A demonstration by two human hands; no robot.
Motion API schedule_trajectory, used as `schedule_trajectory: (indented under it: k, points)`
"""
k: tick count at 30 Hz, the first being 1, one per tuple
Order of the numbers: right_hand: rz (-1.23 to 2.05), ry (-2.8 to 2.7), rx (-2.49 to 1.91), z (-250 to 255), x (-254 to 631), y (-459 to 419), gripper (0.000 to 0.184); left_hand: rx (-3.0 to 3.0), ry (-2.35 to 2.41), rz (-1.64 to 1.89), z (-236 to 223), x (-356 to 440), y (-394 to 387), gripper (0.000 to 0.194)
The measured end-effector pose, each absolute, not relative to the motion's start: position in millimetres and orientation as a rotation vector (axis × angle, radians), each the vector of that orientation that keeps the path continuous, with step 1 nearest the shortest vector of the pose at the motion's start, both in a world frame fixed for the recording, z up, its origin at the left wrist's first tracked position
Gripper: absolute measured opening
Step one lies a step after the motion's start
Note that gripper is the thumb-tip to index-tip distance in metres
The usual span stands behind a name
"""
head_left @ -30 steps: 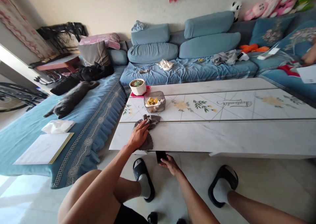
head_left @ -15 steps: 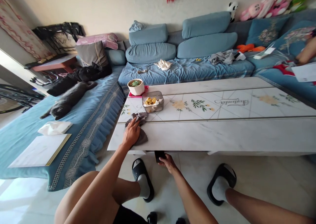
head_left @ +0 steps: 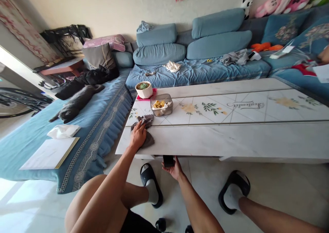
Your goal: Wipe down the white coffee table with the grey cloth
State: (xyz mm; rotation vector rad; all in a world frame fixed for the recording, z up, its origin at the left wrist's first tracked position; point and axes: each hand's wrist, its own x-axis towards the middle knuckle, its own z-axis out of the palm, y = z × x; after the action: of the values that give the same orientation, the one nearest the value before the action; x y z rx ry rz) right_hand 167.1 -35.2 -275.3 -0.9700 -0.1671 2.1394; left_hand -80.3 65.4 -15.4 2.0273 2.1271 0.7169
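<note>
My left hand (head_left: 138,136) presses down on a crumpled grey cloth (head_left: 147,139) at the near left corner of the marble-patterned table (head_left: 200,140), its fingers bent over the fabric. Just below the table's front edge, my right hand (head_left: 174,169) grips a black rectangular object (head_left: 168,161) whose kind I cannot make out; its top lies close to the tabletop edge. Beyond the cloth stands a see-through grey container (head_left: 161,110) with yellow pieces and white paper in it. Behind that is a white pot (head_left: 144,92) with a succulent, on a red mat.
A blue sofa (head_left: 154,75) wraps around the table's far and left sides. On its left part lie a grey cat (head_left: 77,104), a tissue pack (head_left: 63,131) and a white box-like board (head_left: 48,154). My slippered feet (head_left: 151,185) rest on the tiled floor below. Another person's arm (head_left: 324,54) shows at right.
The view has shifted slightly. My right hand has turned, its fingers now under the black object and the thumb side raised toward the table edge. My left hand stays on the cloth.
</note>
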Motion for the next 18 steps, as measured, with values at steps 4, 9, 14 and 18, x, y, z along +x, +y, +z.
schedule_trajectory:
  k: [4, 9, 14, 18]
  points:
    - [2.154, -0.161, -0.921, -272.9, 164.5, -36.2, 0.078, 2.068, 2.097, 0.692, -19.7, -36.3, 71.8, 0.055]
    - [2.166, -0.163, -0.904, -277.9, 165.5, -36.8, 0.073, 2.328, 1.709, 0.632, -29.6, -54.8, 26.7, 0.056]
    - [2.126, -0.172, -0.914, -287.3, 167.3, -42.8, 0.066, 2.099, 2.062, 0.637, -12.3, -94.0, 54.7, 0.056]
    - [2.057, -0.238, -0.995, -290.3, 172.6, -46.7, 0.051, 2.019, 2.163, 0.618, -11.7, -41.9, 79.0, 0.056]
